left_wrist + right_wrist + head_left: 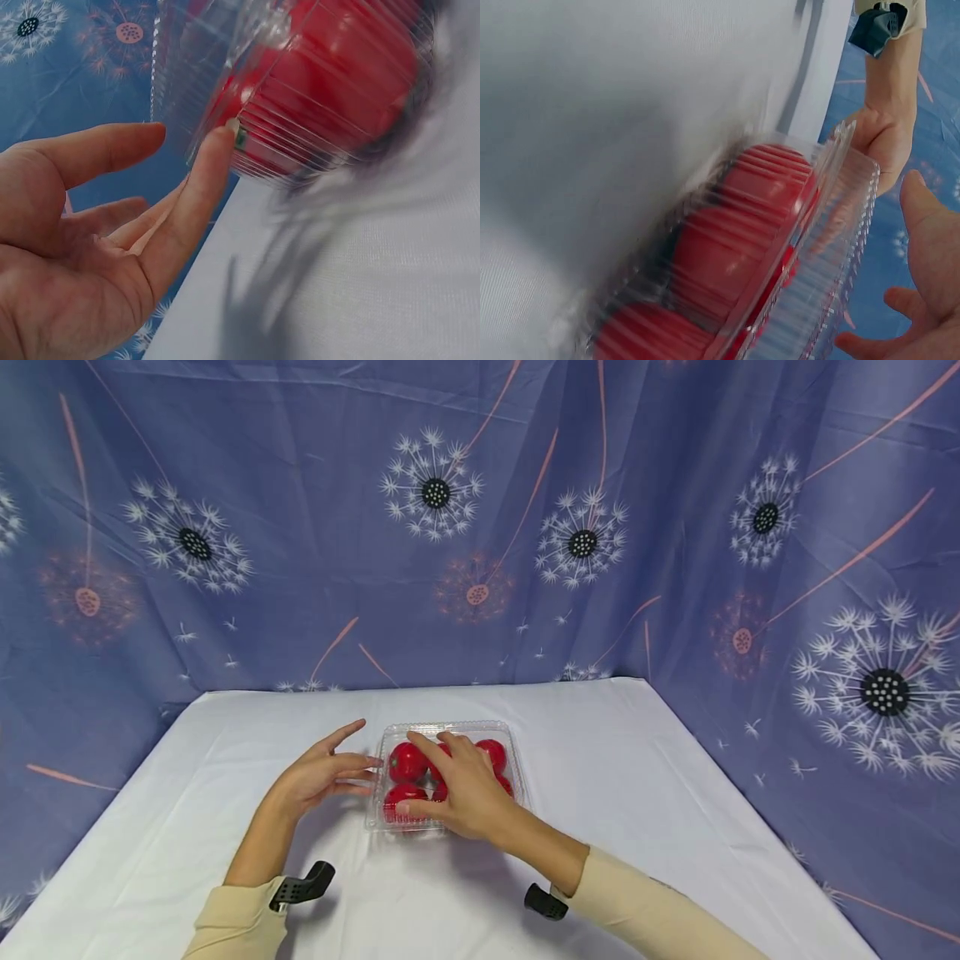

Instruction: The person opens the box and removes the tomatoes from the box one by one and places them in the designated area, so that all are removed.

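While fruit [408,762] shows, plastic [516,764] encloses it.

On table [637,827]: box [480,727]. Inside box: fruit [407,762], two rows. Just left of box: left hand [322,772]. Over box: right hand [468,789]. Behind table, both sides too: curtain [330,552].

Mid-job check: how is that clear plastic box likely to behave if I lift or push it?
The clear plastic box will probably flex under a hard squeeze, as its ribbed walls look thin. Its glossy surface may let a light grip slip. The round red tomatoes inside could shift if it tilts.
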Demonstrator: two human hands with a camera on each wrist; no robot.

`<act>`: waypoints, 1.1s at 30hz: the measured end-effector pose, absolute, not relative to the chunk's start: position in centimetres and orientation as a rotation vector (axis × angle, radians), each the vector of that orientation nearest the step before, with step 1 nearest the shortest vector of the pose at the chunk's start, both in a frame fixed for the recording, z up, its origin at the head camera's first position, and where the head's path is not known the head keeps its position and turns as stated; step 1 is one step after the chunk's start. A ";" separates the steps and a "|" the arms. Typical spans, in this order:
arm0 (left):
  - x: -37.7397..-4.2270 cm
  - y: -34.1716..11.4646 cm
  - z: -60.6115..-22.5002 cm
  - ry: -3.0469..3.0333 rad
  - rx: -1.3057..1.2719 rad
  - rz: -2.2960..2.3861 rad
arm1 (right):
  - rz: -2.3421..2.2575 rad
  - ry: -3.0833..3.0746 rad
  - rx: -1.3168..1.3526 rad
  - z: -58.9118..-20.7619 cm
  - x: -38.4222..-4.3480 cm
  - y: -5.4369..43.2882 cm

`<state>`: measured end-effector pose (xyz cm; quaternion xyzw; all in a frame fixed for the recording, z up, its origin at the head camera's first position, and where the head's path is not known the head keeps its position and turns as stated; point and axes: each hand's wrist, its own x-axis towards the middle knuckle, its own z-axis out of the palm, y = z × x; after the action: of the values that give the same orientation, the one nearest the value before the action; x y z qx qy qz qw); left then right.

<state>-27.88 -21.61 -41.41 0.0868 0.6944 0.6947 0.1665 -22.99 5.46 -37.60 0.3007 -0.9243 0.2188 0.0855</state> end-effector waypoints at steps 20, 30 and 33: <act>-28.2 -22.8 -43.5 1.677 0.329 2.048 | 0.562 -2.770 0.972 -38.7 -22.1 3.6; -28.3 -22.7 -43.6 1.613 0.315 2.076 | 0.558 -2.783 0.999 -39.0 -21.9 3.2; -28.3 -22.7 -43.5 1.658 0.321 2.056 | 0.560 -2.782 1.004 -39.1 -22.0 3.2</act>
<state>-28.28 -22.72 -43.45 0.1173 0.6052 0.7505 0.2383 -21.95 3.25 -39.09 0.3329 -0.9222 0.1857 0.0657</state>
